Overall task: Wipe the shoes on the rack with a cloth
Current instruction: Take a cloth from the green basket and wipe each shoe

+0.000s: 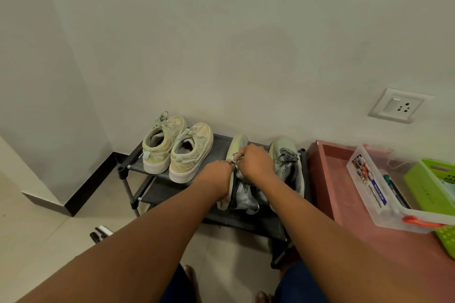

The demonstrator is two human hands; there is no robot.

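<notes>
At the far left, on the pale tiled floor [37, 233], a small black and white object [101, 231] lies near the black skirting board [93, 179]; what it is cannot be made out. Next comes the low dark grey metal-framed shoe rack with fabric shelves [221, 141], standing against the off-white wall [221, 32]. On the left part of its top shelf sits a pair of pale yellow-green lace-up sneakers with thick white soles [177, 147], side by side, touching, heels toward the camera.

Toward the middle of the shelf, the left hand [216, 177] and the right hand [256, 162] meet over a grey and silver sneaker with a pale sole [240, 194], which is tipped onto its side so its sole faces left. Both hands have curled fingers and pinch something small and light-coloured at the top of the shoe, where they touch; whether that is the cloth or the shoe's lace cannot be told. Just to the right stands the matching grey sneaker with dark grey laces [286, 162], upright, toe to the wall.

Right of the rack, touching it, is a reddish-brown surface with a raised edge [327, 179]. On it rest a clear plastic box with orange clips and a printed label [369, 187] and, beside that, a bright green perforated plastic basket [433, 187]. Above, on the wall, is a white switch and socket plate [397, 106]
</notes>
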